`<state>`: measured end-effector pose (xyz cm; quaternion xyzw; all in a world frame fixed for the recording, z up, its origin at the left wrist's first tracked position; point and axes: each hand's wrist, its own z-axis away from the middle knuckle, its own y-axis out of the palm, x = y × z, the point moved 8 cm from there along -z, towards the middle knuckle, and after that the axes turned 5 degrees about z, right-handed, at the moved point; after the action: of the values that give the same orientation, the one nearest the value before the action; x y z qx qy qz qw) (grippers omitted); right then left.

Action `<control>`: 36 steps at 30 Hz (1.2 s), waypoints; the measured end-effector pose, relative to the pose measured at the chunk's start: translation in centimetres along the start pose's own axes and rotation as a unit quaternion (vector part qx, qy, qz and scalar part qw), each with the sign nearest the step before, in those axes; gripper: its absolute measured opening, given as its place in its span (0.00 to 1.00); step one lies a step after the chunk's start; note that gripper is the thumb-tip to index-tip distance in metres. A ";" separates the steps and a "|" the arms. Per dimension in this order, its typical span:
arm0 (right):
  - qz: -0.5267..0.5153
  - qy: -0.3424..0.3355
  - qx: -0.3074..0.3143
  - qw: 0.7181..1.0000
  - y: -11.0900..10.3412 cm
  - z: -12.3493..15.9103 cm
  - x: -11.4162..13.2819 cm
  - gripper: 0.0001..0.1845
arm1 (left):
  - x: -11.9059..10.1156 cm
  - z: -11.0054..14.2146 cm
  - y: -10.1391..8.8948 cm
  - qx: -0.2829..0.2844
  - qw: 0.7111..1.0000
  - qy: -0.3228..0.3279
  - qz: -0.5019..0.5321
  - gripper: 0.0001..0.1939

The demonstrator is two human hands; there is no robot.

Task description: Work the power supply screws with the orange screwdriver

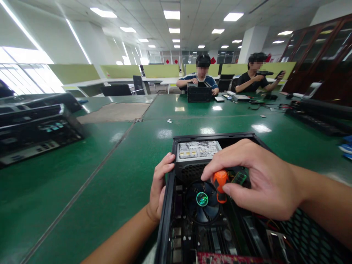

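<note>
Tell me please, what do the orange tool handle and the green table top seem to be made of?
Orange tool handle: probably hard plastic, moulded-looking, with black parts that could be rubber.
Green table top: material unclear, perhaps painted or coated; glossy, as ceiling lights reflect in it.

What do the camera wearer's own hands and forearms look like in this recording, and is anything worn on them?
Both the left hand and right hand are bare, without gloves. No ring, watch or bracelet is visible, and no sleeve shows on either forearm.
</note>
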<state>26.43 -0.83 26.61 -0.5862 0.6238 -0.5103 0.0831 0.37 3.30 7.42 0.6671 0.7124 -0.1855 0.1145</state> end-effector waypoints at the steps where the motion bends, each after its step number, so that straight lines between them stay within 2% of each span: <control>1: -0.003 0.002 0.004 1.000 0.1 -0.1 0.0 0.17 | -0.2 -0.1 0.1 0.002 1.000 0.005 -0.003 0.25; 4: -0.018 0.019 0.025 0.999 0.3 -0.3 0.0 0.11 | -0.3 -0.3 0.1 0.002 1.000 0.009 -0.009 0.25; 6: -0.042 0.052 0.042 0.997 0.6 -0.5 -0.3 0.04 | -0.2 -0.2 -0.1 -0.004 1.000 0.004 -0.011 0.25; 7: -0.058 0.073 0.050 0.994 0.8 -0.6 -0.5 0.04 | -0.1 -0.1 -0.2 -0.007 1.000 0.001 -0.011 0.24; 12: -0.142 0.161 0.086 0.973 1.7 -0.5 -1.5 0.22 | 0.3 0.1 -0.4 -0.016 1.000 -0.007 -0.003 0.23; 16: -0.162 0.172 0.107 0.966 2.0 -0.3 -1.7 0.23 | 0.2 0.1 -0.2 -0.009 1.000 -0.001 -0.004 0.25; 18: -0.142 0.163 0.111 0.970 1.7 -0.3 -1.7 0.18 | 0.1 0.0 -0.1 -0.005 1.000 0.001 -0.007 0.24; 20: -0.109 0.128 0.113 0.979 1.3 -0.3 -1.3 0.07 | 0.1 0.0 -0.1 -0.006 1.000 0.001 -0.010 0.24; 21: -0.095 0.110 0.112 0.983 1.1 -0.3 -1.1 0.06 | 0.1 0.0 -0.2 -0.008 1.000 0.002 -0.012 0.24; 24: -0.064 0.085 0.089 0.990 0.6 -0.3 -1.1 0.14 | 0.2 0.0 -0.2 -0.009 1.000 0.002 -0.012 0.24; 26: -0.041 0.089 0.045 0.994 -0.1 -0.2 -1.6 0.16 | 0.2 0.1 -0.2 -0.004 1.000 0.002 -0.013 0.24; 30: -0.001 0.107 -0.052 0.993 -1.6 0.1 -2.4 0.15 | 0.4 0.3 -0.5 -0.008 1.000 -0.004 -0.015 0.24; 36: 0.082 0.163 -0.087 0.979 -2.0 0.1 -3.5 0.11 | 0.2 0.0 -0.4 -0.008 1.000 -0.009 -0.011 0.22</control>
<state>28.84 2.39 26.33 -0.4473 0.7165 -0.5345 -0.0296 -0.01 3.52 7.39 0.6566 0.7199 -0.1870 0.1247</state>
